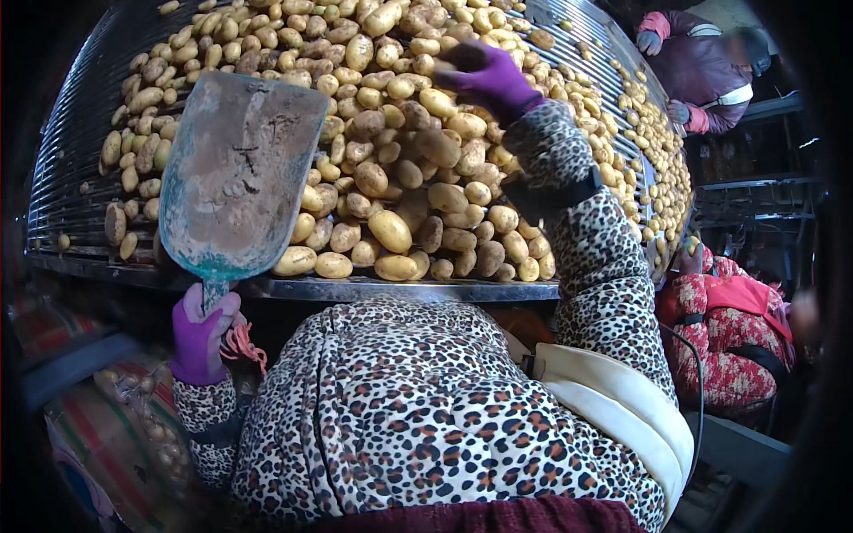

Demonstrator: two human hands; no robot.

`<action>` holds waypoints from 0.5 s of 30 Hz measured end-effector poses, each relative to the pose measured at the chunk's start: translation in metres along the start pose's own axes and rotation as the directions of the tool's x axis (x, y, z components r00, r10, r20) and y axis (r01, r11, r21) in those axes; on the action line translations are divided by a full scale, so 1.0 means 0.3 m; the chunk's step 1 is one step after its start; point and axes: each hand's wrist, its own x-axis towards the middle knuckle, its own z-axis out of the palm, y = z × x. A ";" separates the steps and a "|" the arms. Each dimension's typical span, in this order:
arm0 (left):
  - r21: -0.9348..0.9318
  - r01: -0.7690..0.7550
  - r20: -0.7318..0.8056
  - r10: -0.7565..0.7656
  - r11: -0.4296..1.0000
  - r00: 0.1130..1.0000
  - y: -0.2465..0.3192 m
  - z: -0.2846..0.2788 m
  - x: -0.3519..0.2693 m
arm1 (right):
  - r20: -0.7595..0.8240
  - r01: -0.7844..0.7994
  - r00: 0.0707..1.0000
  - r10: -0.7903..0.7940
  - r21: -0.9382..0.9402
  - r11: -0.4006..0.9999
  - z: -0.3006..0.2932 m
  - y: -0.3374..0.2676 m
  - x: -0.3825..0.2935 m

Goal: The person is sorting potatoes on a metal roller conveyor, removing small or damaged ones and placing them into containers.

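Note:
My left hand [202, 333], in a purple glove, grips the short handle [214, 293] of a teal scoop shovel. The shovel's dirt-caked blade [243, 173] lies face up over the left part of a potato heap [393, 230]. My right hand [486, 76], also in a purple glove, is over the far middle of the heap. Its fingers are curled and blurred, with potatoes right beside the fingertips. Whether one is between them I cannot tell. Many potatoes carry soil, and their sizes vary.
Under the potatoes runs a metal bar conveyor [73, 166] with a steel front edge [413, 290]. A co-worker in a dark jacket [700, 73] is at the far right; another in red patterned clothes [726, 333] is nearer. Striped sacks [106, 440] are at lower left.

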 end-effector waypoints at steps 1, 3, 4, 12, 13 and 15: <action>-0.011 -0.001 0.005 0.001 1.000 1.000 0.002 0.001 0.017 | 0.072 0.086 0.993 -0.089 0.055 0.995 0.085 -0.065 0.002; 0.008 0.030 0.030 -0.030 1.000 0.999 0.033 0.024 0.024 | 0.199 0.118 0.967 -0.157 0.192 0.974 0.258 -0.189 -0.025; 0.013 0.026 0.031 -0.027 1.000 0.999 0.041 0.031 0.025 | 0.266 0.189 0.935 -0.234 0.185 0.964 0.327 -0.213 -0.031; -0.109 -0.016 -0.197 -0.006 0.994 0.980 -0.015 -0.110 -0.016 | 0.441 0.559 0.817 -0.372 -0.764 0.323 0.286 0.081 -0.191; -0.126 -0.023 -0.227 -0.006 0.992 0.974 -0.053 -0.156 -0.016 | 0.450 0.525 0.835 -0.317 -0.824 0.214 0.253 0.093 -0.183; -0.144 -0.067 -0.266 0.027 0.987 0.964 -0.099 -0.205 -0.006 | 0.405 0.437 0.890 -0.210 -0.889 0.137 0.209 0.065 -0.153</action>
